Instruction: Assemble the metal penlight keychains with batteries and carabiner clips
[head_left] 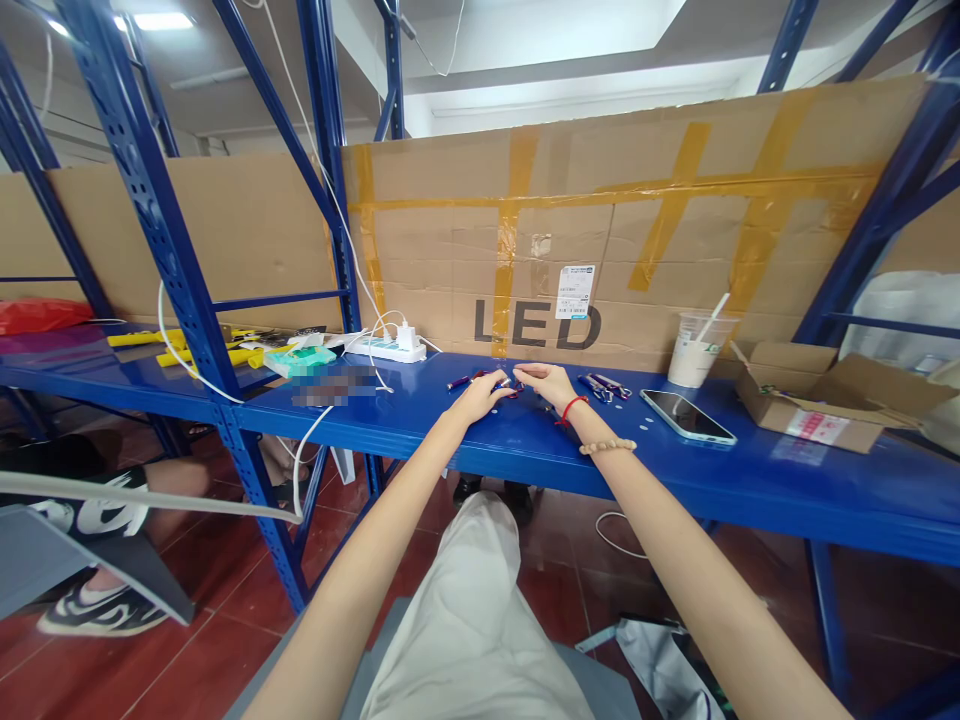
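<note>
Head cam's got two bare hands, left hand (482, 394) and right hand (547, 386), fingers bent close together around small purple-blue pieces (517, 388); honestly can't tell if either's pinching one. Right of them: one little bunch (602, 388), one phone (686, 416), one cup (696, 357), one open box (776, 408).

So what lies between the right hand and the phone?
In the head view, a cluster of purple and silvery pieces lies between the right hand and the phone, with some tiny pale bits.
</note>
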